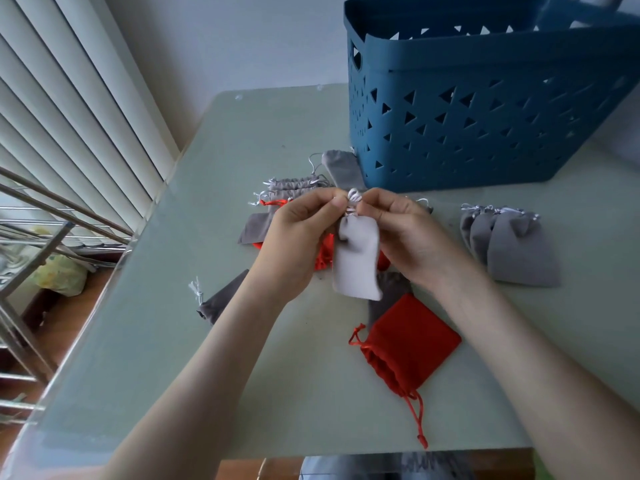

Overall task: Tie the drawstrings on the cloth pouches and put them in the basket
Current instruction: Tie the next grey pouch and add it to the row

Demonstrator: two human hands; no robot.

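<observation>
Pinching grey pouch drawstrings, both hands

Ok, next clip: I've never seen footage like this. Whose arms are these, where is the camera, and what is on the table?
No robot here: one camera on a person's head looks down at their own bare hands. The left hand and right hand pinch the white drawstring of a light grey pouch, held above the table. On the table lie a red pouch, three grey pouches to the right, a mixed heap behind the hands and a blue basket.
</observation>
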